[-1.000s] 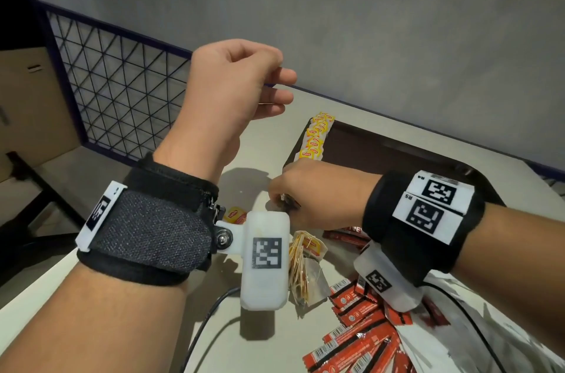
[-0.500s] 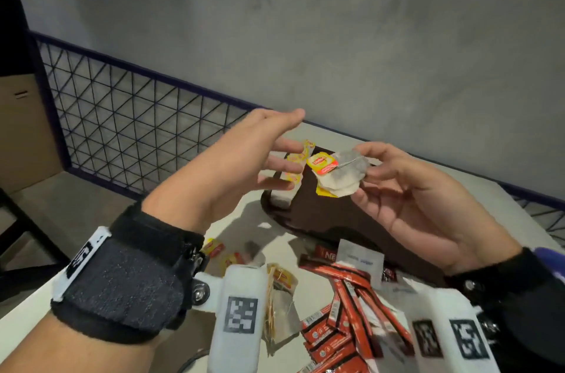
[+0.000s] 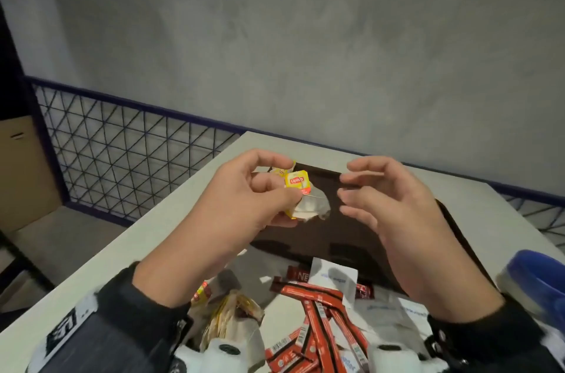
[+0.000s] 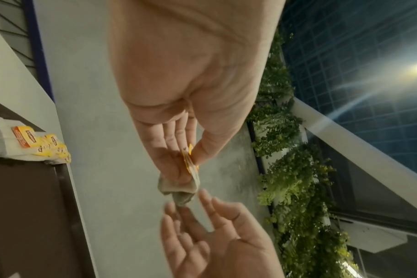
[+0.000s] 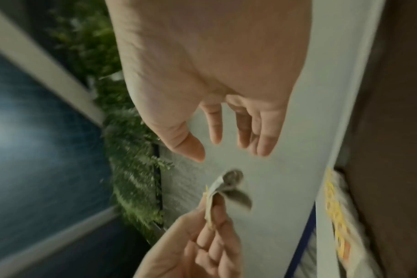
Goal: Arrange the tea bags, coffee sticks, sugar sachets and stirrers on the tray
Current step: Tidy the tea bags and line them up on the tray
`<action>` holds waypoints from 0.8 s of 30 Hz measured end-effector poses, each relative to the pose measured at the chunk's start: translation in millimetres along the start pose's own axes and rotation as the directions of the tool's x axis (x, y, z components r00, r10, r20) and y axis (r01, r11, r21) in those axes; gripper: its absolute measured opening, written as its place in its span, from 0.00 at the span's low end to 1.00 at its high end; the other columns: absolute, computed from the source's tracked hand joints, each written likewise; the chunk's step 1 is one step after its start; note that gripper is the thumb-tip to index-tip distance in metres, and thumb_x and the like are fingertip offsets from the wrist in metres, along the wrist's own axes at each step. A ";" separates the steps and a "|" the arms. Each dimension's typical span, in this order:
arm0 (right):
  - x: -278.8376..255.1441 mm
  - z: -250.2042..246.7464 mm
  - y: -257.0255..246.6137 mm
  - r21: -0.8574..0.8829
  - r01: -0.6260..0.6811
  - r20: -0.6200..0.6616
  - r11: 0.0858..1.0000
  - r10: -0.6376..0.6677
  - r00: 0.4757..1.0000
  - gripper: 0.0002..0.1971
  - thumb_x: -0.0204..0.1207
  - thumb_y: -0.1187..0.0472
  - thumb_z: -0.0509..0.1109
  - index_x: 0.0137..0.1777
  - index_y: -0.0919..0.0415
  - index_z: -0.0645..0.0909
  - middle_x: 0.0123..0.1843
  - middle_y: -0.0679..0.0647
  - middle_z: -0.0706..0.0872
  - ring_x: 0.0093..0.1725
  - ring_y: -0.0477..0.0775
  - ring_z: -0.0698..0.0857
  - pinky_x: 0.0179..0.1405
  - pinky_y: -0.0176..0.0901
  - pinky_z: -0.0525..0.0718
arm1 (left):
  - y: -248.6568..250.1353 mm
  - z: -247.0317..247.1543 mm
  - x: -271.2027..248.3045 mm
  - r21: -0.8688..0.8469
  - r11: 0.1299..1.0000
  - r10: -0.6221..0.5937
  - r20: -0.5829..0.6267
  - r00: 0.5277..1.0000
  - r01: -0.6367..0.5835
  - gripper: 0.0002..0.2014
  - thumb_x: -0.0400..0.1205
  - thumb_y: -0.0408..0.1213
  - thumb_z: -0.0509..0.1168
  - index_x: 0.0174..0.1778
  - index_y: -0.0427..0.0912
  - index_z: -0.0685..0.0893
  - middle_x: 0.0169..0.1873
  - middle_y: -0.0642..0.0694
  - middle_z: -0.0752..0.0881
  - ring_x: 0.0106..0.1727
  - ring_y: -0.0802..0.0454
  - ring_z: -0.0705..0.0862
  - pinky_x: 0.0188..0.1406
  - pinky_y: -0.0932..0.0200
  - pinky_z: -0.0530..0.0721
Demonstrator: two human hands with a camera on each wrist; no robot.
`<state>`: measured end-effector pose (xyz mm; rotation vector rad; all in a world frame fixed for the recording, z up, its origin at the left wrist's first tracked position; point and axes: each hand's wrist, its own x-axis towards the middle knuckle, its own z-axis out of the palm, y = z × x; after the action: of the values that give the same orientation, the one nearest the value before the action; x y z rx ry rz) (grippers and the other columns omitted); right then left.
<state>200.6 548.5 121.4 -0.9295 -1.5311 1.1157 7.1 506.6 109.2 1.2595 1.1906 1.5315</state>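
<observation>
My left hand (image 3: pixel 260 189) pinches a small stack of tea bags (image 3: pixel 308 204) with yellow Lipton tags between thumb and fingers, raised above the dark brown tray (image 3: pixel 351 238). The same tea bags (image 4: pixel 186 180) show in the left wrist view, and the tea bags (image 5: pixel 226 190) show blurred in the right wrist view. My right hand (image 3: pixel 367 189) hovers just right of them, fingers relaxed, holding nothing. A row of tea bags (image 4: pixel 36 144) lies along the tray's far left edge. Red coffee sticks (image 3: pixel 318 320) and white sugar sachets (image 3: pixel 333 275) lie on the table in front of the tray.
A clear packet of tea bags (image 3: pixel 232 320) lies near my left wrist. A blue-rimmed object (image 3: pixel 538 278) sits at the right edge. A wire-mesh railing (image 3: pixel 122 152) runs beyond the table's left edge, with a grey wall behind.
The tea bags passed from my right hand to my left hand, which now pinches them. My right hand let go and drew slightly away.
</observation>
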 end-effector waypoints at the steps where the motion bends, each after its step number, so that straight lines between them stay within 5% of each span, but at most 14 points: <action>1: -1.5 -2.9 -1.8 -0.131 0.086 -0.026 0.988 -0.090 0.996 0.12 0.73 0.66 0.78 0.52 0.50 0.87 0.52 0.50 0.90 0.55 0.49 0.90 0.57 0.49 0.89 | -1.7 0.8 -0.1 0.016 1.000 0.005 0.000 1.000 -0.005 0.16 0.79 0.24 0.75 0.59 0.45 0.84 0.30 0.47 0.88 0.35 0.53 0.91 0.44 0.48 0.91; 4: -10.5 -3.6 -9.7 -0.271 0.245 0.126 0.931 -0.218 0.968 0.09 0.71 0.61 0.80 0.47 0.47 0.87 0.47 0.48 0.88 0.48 0.48 0.87 0.49 0.47 0.88 | -5.1 4.2 -0.9 0.031 0.999 0.012 0.030 0.999 -0.013 0.17 0.78 0.24 0.75 0.60 0.43 0.84 0.30 0.45 0.88 0.34 0.53 0.90 0.43 0.47 0.91; 7: -12.8 2.3 -10.2 -0.312 0.256 0.197 0.915 -0.201 0.959 0.10 0.71 0.56 0.80 0.51 0.44 0.87 0.48 0.48 0.88 0.48 0.49 0.87 0.46 0.49 0.88 | -4.5 8.2 -3.6 0.002 1.000 0.007 0.093 0.996 -0.007 0.18 0.77 0.21 0.75 0.60 0.40 0.84 0.30 0.42 0.87 0.29 0.52 0.87 0.31 0.60 0.87; 10: -10.4 1.6 -11.7 -0.296 0.188 0.256 0.936 -0.112 0.960 0.11 0.76 0.57 0.80 0.55 0.44 0.87 0.49 0.50 0.90 0.48 0.48 0.90 0.44 0.45 0.90 | -2.5 8.0 -5.4 -0.017 1.000 0.013 0.174 0.985 -0.010 0.18 0.77 0.22 0.76 0.61 0.41 0.85 0.31 0.42 0.87 0.28 0.53 0.84 0.27 0.64 0.82; 13: -10.2 -2.1 -11.4 -0.091 0.040 0.278 0.995 -0.013 0.961 0.05 0.76 0.61 0.79 0.51 0.57 0.90 0.45 0.59 0.92 0.40 0.54 0.88 0.37 0.40 0.87 | -2.0 6.4 -4.9 -0.119 0.993 -0.002 0.200 0.980 0.026 0.21 0.74 0.26 0.80 0.62 0.40 0.86 0.35 0.40 0.90 0.27 0.53 0.84 0.27 0.65 0.82; 17: -8.5 0.9 -6.4 0.139 -0.109 0.191 0.984 0.081 0.978 0.06 0.76 0.62 0.78 0.50 0.63 0.88 0.44 0.62 0.92 0.40 0.58 0.89 0.35 0.47 0.86 | -4.0 5.9 -3.6 -0.282 0.957 -0.006 0.235 0.972 0.074 0.25 0.70 0.36 0.81 0.64 0.39 0.88 0.50 0.36 0.92 0.43 0.49 0.90 0.37 0.61 0.89; 24: -10.1 6.5 -4.2 0.303 -0.196 0.143 0.933 0.158 0.977 0.08 0.77 0.64 0.76 0.53 0.67 0.85 0.37 0.60 0.92 0.32 0.51 0.89 0.35 0.49 0.88 | -11.6 13.0 -3.7 -0.245 0.969 0.012 0.151 0.989 0.026 0.19 0.75 0.32 0.79 0.62 0.39 0.91 0.56 0.37 0.93 0.54 0.46 0.91 0.56 0.51 0.89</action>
<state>196.4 536.6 122.1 -0.8033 -1.3259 1.5190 20.7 508.0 97.8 1.1803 0.8772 1.4983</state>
